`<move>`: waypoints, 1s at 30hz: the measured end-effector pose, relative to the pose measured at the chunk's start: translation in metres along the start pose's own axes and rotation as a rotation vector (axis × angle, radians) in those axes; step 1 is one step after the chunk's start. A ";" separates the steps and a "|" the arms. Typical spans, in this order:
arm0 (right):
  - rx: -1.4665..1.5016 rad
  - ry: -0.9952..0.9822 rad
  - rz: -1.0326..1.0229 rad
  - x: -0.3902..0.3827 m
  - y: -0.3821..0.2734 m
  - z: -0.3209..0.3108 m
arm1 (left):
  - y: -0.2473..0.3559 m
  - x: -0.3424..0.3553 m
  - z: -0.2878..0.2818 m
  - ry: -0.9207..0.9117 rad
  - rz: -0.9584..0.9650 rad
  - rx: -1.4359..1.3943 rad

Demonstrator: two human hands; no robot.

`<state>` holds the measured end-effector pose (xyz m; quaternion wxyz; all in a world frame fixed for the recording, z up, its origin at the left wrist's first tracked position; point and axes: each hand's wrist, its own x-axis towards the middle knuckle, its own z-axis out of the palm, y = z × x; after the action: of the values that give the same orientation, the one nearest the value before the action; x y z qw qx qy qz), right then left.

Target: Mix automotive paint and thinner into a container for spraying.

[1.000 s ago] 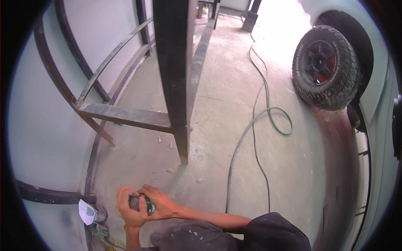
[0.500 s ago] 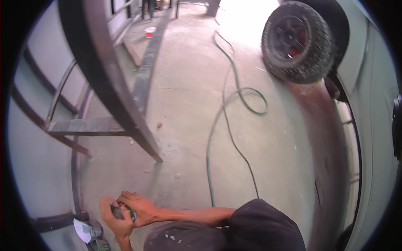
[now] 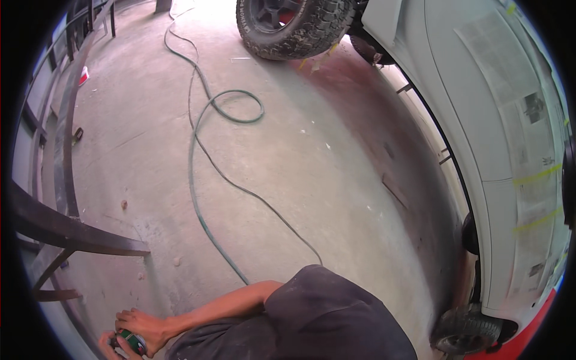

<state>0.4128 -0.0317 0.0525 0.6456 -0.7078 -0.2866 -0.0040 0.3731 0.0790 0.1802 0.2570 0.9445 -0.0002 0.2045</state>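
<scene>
My right hand (image 3: 143, 328) reaches in from the right across my bent knee, at the lower left. Its fingers curl over the top of a small, round, dark green thing (image 3: 132, 342) with a pale rim. Only part of my left hand (image 3: 114, 350) shows at the lower edge. Its fingers wrap the same object from the near side. Both hands hide much of it, and I cannot make out its kind. The object is held low, above the floor.
Nearby on the left stands a dark metal frame (image 3: 99, 237). A green hose (image 3: 195, 180) and a thin dark cable (image 3: 252, 193) snake over the concrete. Along the right is a pale vehicle body (image 3: 462, 120) with taped paper and a large wheel (image 3: 294, 30).
My view has swung to the right, so the frame and hose sit further left and more of the vehicle shows. Both hands still hold the green thing, now nearer the lower left corner.
</scene>
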 end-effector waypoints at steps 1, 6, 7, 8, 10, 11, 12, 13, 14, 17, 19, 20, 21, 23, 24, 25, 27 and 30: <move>0.002 0.009 0.004 0.000 0.002 -0.002 | 0.001 -0.002 0.001 -0.030 -0.029 0.012; 0.059 0.015 0.010 0.002 -0.002 -0.007 | -0.052 -0.022 0.017 -0.165 -0.055 -0.154; 0.105 0.007 0.047 0.003 -0.006 -0.006 | -0.056 -0.026 0.018 -0.161 -0.097 -0.219; 0.154 -0.006 0.084 0.003 -0.010 -0.003 | -0.060 -0.030 0.017 -0.153 -0.140 -0.281; 0.165 0.015 0.045 0.002 -0.005 0.002 | -0.070 -0.037 0.011 -0.139 -0.224 -0.402; 0.177 0.044 0.017 0.000 -0.001 0.007 | -0.077 -0.042 0.003 -0.128 -0.271 -0.456; 0.159 0.022 0.050 0.000 -0.003 0.003 | -0.073 -0.041 -0.011 -0.093 -0.296 -0.421; 0.145 -0.005 0.083 -0.004 -0.002 -0.004 | -0.071 -0.037 -0.023 -0.088 -0.334 -0.547; 0.144 -0.015 0.112 -0.003 -0.009 -0.003 | -0.062 -0.037 -0.057 -0.051 -0.367 -0.631; 0.019 -0.088 0.225 -0.015 -0.021 -0.045 | -0.063 -0.070 -0.104 -0.455 -0.194 -1.338; 0.011 -0.132 0.213 -0.015 -0.027 -0.045 | -0.069 -0.083 -0.118 -0.668 0.022 -1.459; 0.050 -0.174 0.197 -0.011 -0.031 -0.040 | -0.073 -0.093 -0.121 -0.932 0.275 -1.579; 0.049 -0.213 0.239 -0.008 -0.035 -0.040 | -0.073 -0.116 -0.114 -0.897 0.253 -1.560; 0.064 -0.287 0.276 -0.006 -0.036 -0.033 | -0.067 -0.169 -0.095 -0.430 0.237 -1.568; 0.069 -0.305 0.291 -0.006 -0.032 -0.029 | -0.071 -0.172 -0.099 -0.507 0.291 -1.590; 0.075 -0.328 0.300 -0.006 -0.030 -0.026 | -0.069 -0.186 -0.103 -0.469 0.276 -1.571; 0.080 -0.413 0.296 -0.009 -0.030 -0.019 | -0.059 -0.218 -0.111 -0.269 0.081 -1.521; 0.039 -0.427 0.368 -0.015 -0.044 -0.005 | -0.021 -0.218 -0.111 -0.145 -0.014 -1.606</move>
<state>0.3841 -0.0423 0.0877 0.5743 -0.7201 -0.2829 0.2678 0.1327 0.1286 0.1725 0.8580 0.4825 -0.1577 0.0783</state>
